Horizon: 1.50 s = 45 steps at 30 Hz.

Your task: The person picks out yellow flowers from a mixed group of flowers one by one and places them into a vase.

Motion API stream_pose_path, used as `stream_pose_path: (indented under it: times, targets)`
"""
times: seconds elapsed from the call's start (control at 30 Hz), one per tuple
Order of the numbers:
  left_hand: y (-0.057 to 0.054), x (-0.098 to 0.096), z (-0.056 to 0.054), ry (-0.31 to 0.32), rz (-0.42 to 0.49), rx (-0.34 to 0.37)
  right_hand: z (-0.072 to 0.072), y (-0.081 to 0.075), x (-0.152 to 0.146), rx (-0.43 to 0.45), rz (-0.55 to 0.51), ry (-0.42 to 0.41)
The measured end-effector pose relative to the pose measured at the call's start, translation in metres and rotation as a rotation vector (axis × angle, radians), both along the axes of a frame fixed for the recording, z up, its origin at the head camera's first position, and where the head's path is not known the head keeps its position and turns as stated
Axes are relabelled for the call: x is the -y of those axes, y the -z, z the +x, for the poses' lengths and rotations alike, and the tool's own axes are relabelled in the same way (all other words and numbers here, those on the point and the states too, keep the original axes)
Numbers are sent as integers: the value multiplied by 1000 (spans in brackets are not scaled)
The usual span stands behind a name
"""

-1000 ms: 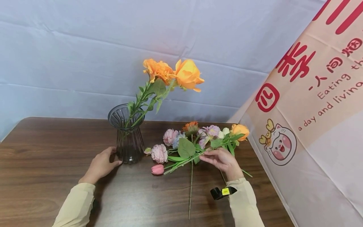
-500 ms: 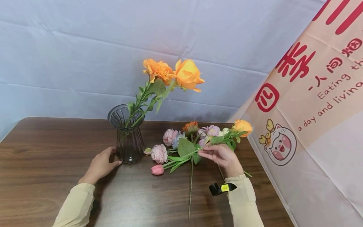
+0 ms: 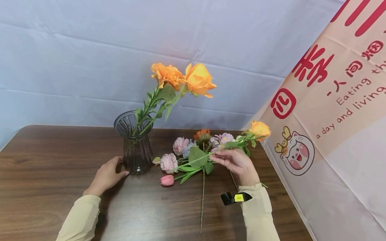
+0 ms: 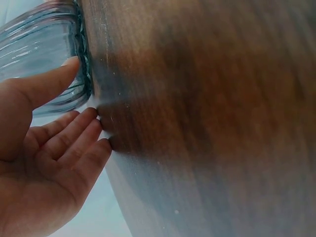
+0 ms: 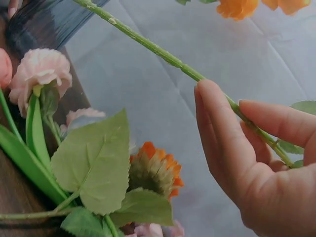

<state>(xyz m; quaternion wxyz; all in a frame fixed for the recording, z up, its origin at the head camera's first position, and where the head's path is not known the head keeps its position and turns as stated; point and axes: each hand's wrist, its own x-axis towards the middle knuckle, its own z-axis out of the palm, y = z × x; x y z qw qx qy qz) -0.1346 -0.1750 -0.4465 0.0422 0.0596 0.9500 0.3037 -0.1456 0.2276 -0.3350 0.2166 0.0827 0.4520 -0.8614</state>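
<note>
My right hand (image 3: 234, 163) pinches the green stem of an orange-yellow rose (image 3: 260, 130) between thumb and fingers. The bloom points right and the bare stem end slants down to the left, over the flowers on the table. In the right wrist view the stem (image 5: 153, 48) runs across the pinch of the right hand (image 5: 259, 148). At the foot of a grey ribbed glass vase (image 3: 138, 157) rests my left hand (image 3: 107, 176), its thumb against the glass. Its fingers extend loosely beside the vase in the left wrist view. Two orange flowers (image 3: 199, 80) lean rightward out of the vase.
Several artificial flowers lie right of the vase, among them a pink tulip (image 3: 167, 180), a pale pink bloom (image 3: 169, 163) and an orange flower (image 3: 202, 135) with a long stem. White cloth (image 3: 90, 67) hangs behind the wooden table (image 3: 54, 160); a printed banner (image 3: 325, 117) borders its right side.
The right hand has raised the orange-yellow rose; its bloom has moved up and right, and its stem end has lifted away from the tulip. The left hand stays at the vase.
</note>
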Motion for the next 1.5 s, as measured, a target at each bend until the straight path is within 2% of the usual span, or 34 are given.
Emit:
stream_pose_path:
  times: [0.2,0.4,0.67,0.97,1.13,1.37,1.5]
  targets:
    - [0,0,1,0,3,-6,-2,-11,8,12,-17,1]
    - [2,0,0,-4,3,-17,-3,-19,14,-14,-31,-15]
    - [2,1,-1,-4,0,-26,-5,-34,26,6,-30,28]
    - [3,1,-1,0,-4,-14,-12,-57,40,-61,-41,-7]
    - [2,0,-1,0,-5,-10,-17,-70,49,-136,-52,-43]
    - [2,0,-2,-3,-2,-14,-21,-84,61,-137,-88,8]
    - [2,0,-2,-3,-1,-25,-25,-91,65,-149,-102,1]
